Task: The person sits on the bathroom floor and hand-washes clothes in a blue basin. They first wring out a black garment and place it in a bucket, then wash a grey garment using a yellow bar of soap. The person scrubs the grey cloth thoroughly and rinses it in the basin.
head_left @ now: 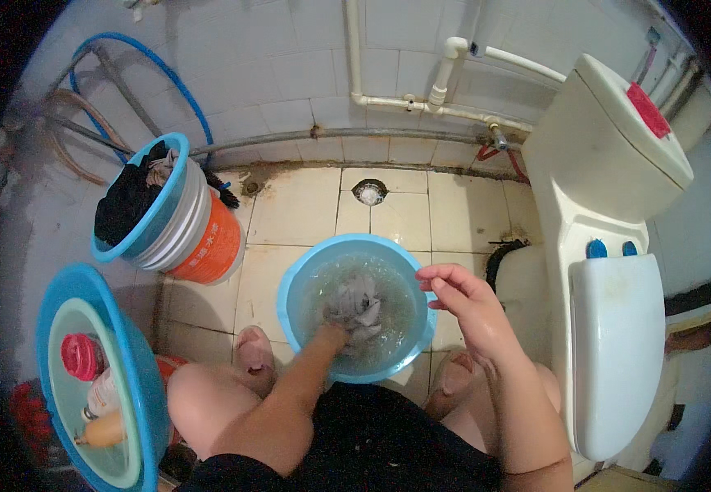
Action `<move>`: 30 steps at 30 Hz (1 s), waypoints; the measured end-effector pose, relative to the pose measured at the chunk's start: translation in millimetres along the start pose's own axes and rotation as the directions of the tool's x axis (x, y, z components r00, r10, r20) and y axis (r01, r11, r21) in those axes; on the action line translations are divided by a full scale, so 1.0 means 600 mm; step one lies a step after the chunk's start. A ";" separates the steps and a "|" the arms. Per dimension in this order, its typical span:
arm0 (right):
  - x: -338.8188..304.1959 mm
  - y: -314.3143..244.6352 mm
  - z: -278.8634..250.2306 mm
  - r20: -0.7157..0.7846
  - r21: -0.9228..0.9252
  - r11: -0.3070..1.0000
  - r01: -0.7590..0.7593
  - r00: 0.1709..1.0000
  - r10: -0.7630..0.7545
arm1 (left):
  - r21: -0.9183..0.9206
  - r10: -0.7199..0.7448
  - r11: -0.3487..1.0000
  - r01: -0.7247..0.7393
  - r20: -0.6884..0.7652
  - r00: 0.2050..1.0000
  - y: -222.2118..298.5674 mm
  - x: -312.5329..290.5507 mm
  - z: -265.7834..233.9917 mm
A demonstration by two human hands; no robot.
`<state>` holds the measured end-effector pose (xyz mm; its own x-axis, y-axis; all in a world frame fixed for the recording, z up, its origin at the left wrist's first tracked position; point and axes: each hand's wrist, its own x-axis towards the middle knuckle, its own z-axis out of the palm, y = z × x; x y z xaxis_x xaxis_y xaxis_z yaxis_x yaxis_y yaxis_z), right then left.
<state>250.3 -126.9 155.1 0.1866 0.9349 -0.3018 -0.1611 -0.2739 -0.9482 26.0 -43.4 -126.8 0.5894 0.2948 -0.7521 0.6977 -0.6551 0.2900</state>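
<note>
I see the grey cloth (pixel 357 297) in the blue basin (pixel 292 316), just beyond and touching the left hand (pixel 332 337); its fingers are hidden, so I can't tell its grip. The right hand (pixel 463 299), loosely curled and free, hovers near the right rim.

Plain black cloth garment (pixel 396 443) here, with a short black sleeve (pixel 236 474); bare left hand (pixel 333 336), bare right hand (pixel 466 305), and pale pinkish slippers (pixel 255 351)!
</note>
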 end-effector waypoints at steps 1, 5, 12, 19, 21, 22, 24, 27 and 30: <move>-0.001 0.000 0.000 -0.006 0.009 1.000 0.002 1.000 -0.001 | -0.093 0.006 0.996 -0.008 -0.018 1.000 -0.005 -0.002 -0.006; -0.013 -0.004 -0.008 -0.022 0.065 0.998 0.009 1.000 -0.007 | -0.432 -0.006 0.896 -0.104 -0.246 0.969 -0.005 -0.044 -0.076; -0.021 0.007 -0.013 -0.085 0.080 0.995 0.057 0.995 -0.050 | -0.452 0.011 0.796 -0.402 -0.653 0.757 0.089 -0.263 -0.288; -0.016 0.047 -0.003 0.275 -0.115 0.919 0.378 0.901 -0.336 | -0.318 0.356 0.677 -0.664 -0.648 0.673 0.183 -0.430 -0.368; -0.022 0.050 0.034 0.361 0.061 0.964 0.257 0.895 -0.262 | -0.362 0.354 0.636 -0.682 -0.648 0.674 0.165 -0.423 -0.342; -0.015 0.054 0.041 0.354 0.064 0.975 0.212 0.909 -0.221 | -0.360 0.338 0.639 -0.680 -0.663 0.668 0.161 -0.420 -0.330; 0.000 0.069 0.039 0.314 0.074 0.991 0.114 0.940 -0.131 | -0.357 0.328 0.637 -0.683 -0.676 0.659 0.164 -0.402 -0.311; 0.003 0.057 0.040 0.024 0.319 0.934 0.158 0.984 -0.174 | -0.489 0.118 0.589 -0.644 -0.736 0.667 0.129 -0.356 -0.286; 0.009 0.041 0.015 -0.119 0.486 0.845 0.224 0.975 -0.190 | -0.561 -0.072 0.602 -0.569 -0.747 0.661 0.063 -0.296 -0.271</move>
<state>239.0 -126.4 131.2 0.3279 0.9362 -0.1261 -0.5655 0.0876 -0.8201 13.8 -7.5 113.9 0.6439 0.7613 -0.0760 0.3132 -0.1717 0.9340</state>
